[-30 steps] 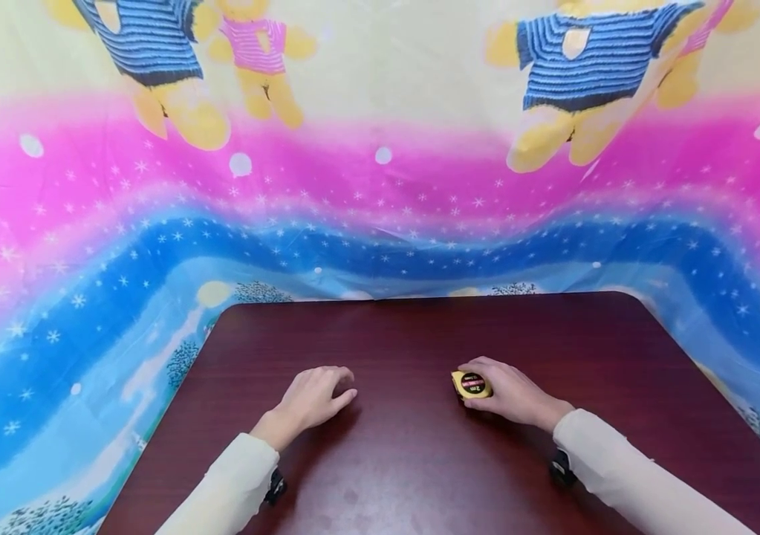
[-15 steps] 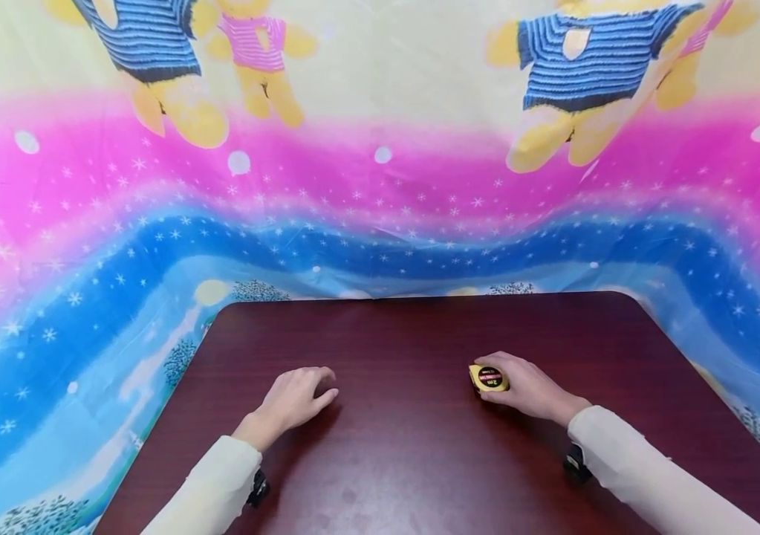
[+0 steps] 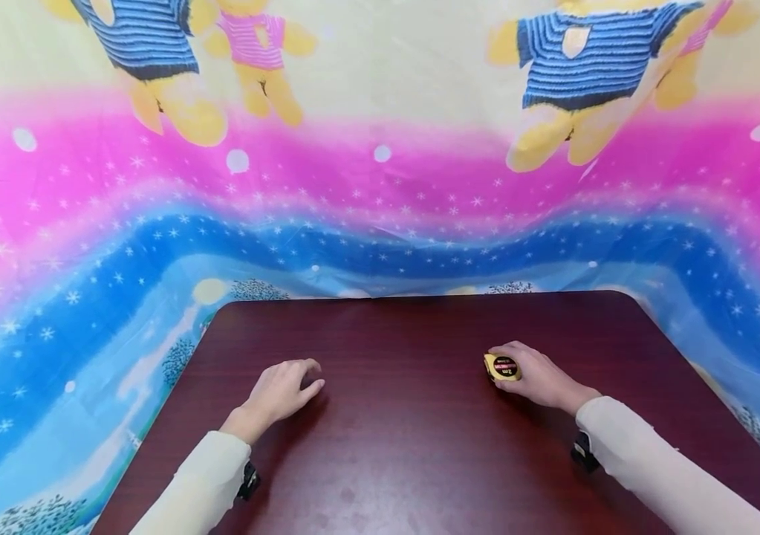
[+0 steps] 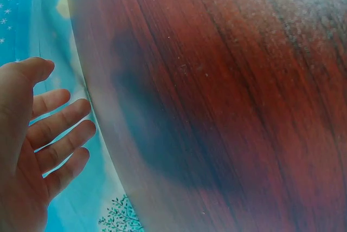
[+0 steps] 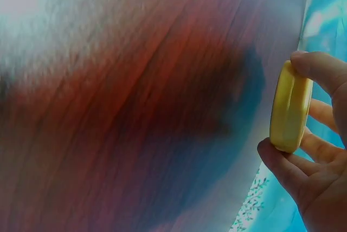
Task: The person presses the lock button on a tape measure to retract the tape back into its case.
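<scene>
A yellow tape measure (image 3: pixel 503 367) with a round black label reading 2m is held in my right hand (image 3: pixel 543 377), above the right half of the dark red-brown table (image 3: pixel 393 416). In the right wrist view, thumb and fingers grip the tape measure (image 5: pixel 291 107) by its two ends, with its plain yellow edge showing. My left hand (image 3: pixel 281 391) hovers over the table's left half and holds nothing. Its fingers (image 4: pixel 62 123) are spread and loosely bent in the left wrist view, apart from the thumb.
A printed cloth (image 3: pixel 380 186) with bears, snowflakes and pink and blue bands hangs behind and beside the table. Black wrist cameras (image 3: pixel 583 452) sit below both pale sleeves (image 3: pixel 654 461). Light glares off the tabletop's near middle.
Both hands have moved apart: the left one leftward, the right one rightward and slightly farther off with the tape measure in its grip. The tape measure stays held throughout.
</scene>
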Tool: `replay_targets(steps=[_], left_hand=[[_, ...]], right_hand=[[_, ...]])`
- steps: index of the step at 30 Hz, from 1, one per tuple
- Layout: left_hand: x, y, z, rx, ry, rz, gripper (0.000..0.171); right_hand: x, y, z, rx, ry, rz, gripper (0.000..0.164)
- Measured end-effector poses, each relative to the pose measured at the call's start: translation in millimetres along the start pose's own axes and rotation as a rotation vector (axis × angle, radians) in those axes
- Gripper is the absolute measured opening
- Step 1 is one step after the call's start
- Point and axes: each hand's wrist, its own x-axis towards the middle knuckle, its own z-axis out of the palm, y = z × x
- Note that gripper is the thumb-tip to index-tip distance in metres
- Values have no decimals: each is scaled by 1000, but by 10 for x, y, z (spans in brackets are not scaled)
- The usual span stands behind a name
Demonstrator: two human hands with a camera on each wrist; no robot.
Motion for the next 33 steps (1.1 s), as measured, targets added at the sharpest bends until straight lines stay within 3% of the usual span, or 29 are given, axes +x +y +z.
replay_targets(steps=[13, 33], left_hand=[[26, 11, 25, 1, -32, -17, 24], [11, -12, 38, -16, -45, -23, 27]], right_hand=[[45, 278, 3, 15, -16, 70, 60], [22, 351, 49, 10, -46, 132, 62]])
